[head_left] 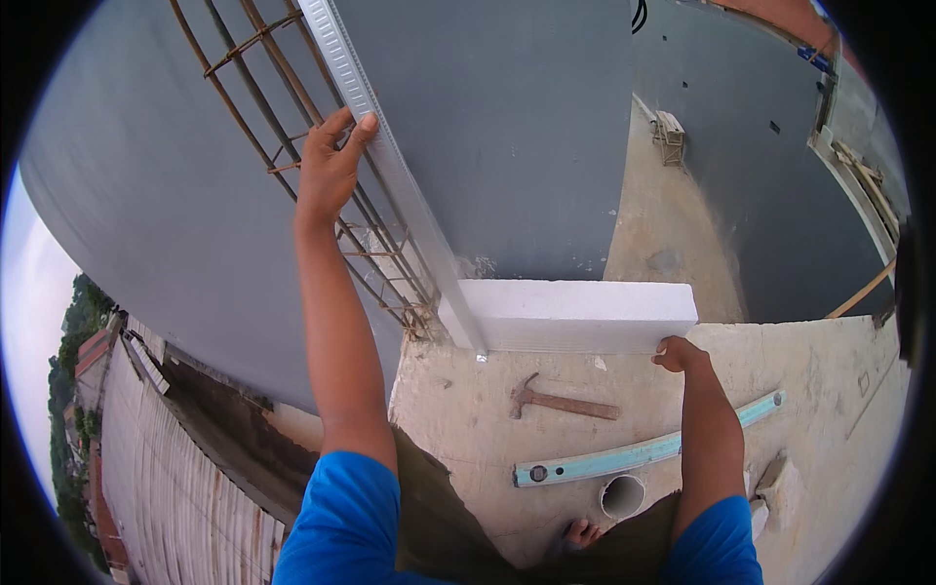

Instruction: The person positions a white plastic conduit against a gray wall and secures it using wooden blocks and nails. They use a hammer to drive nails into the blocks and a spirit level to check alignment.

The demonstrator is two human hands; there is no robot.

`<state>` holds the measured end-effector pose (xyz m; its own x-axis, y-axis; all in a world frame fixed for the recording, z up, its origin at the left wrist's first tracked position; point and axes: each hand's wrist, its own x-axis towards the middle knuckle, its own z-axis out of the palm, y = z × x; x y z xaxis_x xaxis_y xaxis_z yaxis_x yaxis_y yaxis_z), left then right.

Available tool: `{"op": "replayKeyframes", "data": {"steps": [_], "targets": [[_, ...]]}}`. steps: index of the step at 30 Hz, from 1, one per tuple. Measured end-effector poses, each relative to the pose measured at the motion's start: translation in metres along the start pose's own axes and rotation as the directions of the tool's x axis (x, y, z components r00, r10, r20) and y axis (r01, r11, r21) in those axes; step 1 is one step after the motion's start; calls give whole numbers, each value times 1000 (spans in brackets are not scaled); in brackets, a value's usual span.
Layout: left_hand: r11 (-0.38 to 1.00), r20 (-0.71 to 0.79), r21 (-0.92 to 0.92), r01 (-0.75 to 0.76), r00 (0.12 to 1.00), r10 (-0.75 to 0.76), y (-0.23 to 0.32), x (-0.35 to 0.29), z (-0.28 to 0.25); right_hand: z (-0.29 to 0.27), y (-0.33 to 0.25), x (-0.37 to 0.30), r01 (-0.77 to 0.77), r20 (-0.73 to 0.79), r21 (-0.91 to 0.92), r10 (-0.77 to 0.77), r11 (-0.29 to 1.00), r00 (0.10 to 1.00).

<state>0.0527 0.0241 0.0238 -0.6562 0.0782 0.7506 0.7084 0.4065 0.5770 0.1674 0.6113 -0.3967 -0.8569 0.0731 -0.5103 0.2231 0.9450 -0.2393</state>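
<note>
Head view, left grip (330,175) pinching silver bar (403,190), white block (575,314) against right grip (681,355), closure unclear

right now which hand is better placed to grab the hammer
Right hand, I'd say: it's low, at the right end of the block, near the hammer's handle; the left hand is high up, gripping the strip.

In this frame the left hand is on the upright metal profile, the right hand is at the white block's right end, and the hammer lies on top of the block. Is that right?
Not quite: the hammer isn't on the block. The head view shows it on the concrete floor, between the block and the turquoise spirit level. The rest stands.
</note>
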Motion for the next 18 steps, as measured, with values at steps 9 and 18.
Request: {"op": "replayKeyframes", "data": {"steps": [9,18], "targets": [[990,-37,114,81,996,-77,-4,0,-2,9,13,3,-14,-35,-3,13,1000,999],[984,-10,131,117,993,-117,2,-5,-2,3,14,-4,-16,26,-73,17,997,999]]}}
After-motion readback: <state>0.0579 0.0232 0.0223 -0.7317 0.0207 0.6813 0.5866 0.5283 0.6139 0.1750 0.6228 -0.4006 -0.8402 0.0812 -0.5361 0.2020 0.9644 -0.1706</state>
